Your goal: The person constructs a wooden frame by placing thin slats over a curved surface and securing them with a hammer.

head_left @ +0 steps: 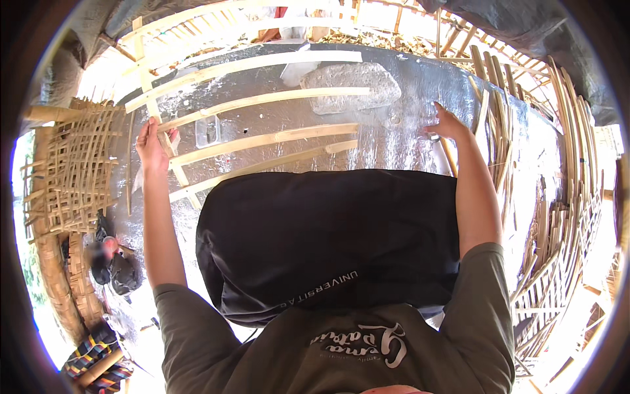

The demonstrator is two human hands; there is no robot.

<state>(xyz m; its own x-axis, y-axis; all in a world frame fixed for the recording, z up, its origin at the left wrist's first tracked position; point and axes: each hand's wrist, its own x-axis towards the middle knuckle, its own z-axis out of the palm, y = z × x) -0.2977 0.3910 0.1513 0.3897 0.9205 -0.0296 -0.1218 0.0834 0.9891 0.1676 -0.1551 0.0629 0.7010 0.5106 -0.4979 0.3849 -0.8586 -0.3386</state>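
A frame of pale bamboo slats [262,138] lies in front of me, with several long slats running left to right. A narrow crosspiece [149,98] joins them at their left ends. My left hand [153,150] is closed around the crosspiece, near the left end of one slat. Off to the right, beyond the slats' free ends, my right hand [450,125] reaches over the floor with fingers apart, the index finger stretched out. Nothing is plainly held in it. A black fabric bag or cushion [328,236] lies across my lap, between my forearms.
A flat grey stone slab [367,92] and a clear plastic container [208,131] lie beyond and under the slats. Bundles of bamboo sticks [569,138] stand along the right. A woven bamboo panel [82,171] is at the left, with dark bags [123,270] below it.
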